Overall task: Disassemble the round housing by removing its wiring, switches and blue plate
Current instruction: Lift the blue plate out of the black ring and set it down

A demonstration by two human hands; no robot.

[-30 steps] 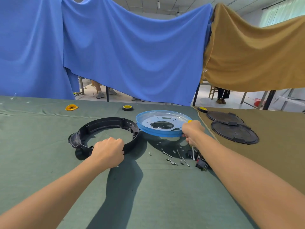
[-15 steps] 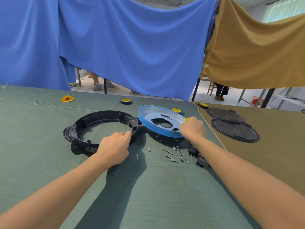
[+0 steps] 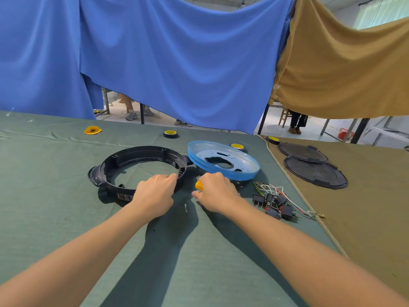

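The black round housing (image 3: 141,166), an empty ring, lies on the green cloth. My left hand (image 3: 155,193) grips its near right rim. The blue plate (image 3: 223,160) lies tilted just right of the ring, with its left edge against the ring's handle. My right hand (image 3: 215,191) sits in front of the plate, fingers curled round a yellow-handled tool (image 3: 198,185) of which only the end shows. The black switches with their wiring (image 3: 276,202) lie in a loose heap to the right of that hand.
Three tape rolls (image 3: 170,134) (image 3: 238,146) (image 3: 273,139) and a yellow scrap (image 3: 93,130) sit at the far side. Two black round covers (image 3: 316,172) lie on the brown cloth at right. A small screw (image 3: 185,207) lies between my hands. Cloths hang behind the table.
My right hand has let go of the blue plate, which now lies beside the ring, and has come back toward me with the yellow tool. My left hand stays at the ring.
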